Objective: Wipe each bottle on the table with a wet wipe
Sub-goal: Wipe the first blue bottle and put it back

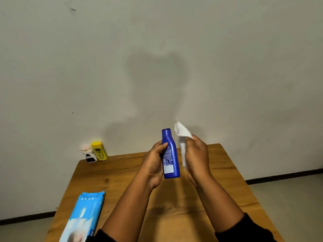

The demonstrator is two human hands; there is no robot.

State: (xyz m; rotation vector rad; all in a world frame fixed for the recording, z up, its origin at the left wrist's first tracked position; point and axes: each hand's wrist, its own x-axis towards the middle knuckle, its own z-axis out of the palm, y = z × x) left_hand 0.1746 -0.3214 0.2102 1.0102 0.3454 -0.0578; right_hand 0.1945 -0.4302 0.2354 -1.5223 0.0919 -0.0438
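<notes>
My left hand (153,165) grips a blue bottle (170,154), held upright above the middle of the wooden table (125,180), its printed label facing me. Just to its right, my right hand (196,154) is closed on a white wet wipe (182,137); the wipe sticks up above my fingers and hangs down beside the bottle, a small gap apart from it. A yellow bottle (100,151) and a small white bottle with a pale pink cap (88,154) stand together at the table's far left corner.
A blue pack of wet wipes (83,217) lies flat at the table's near left edge. A pale wall rises right behind the table. Floor shows on both sides of the table.
</notes>
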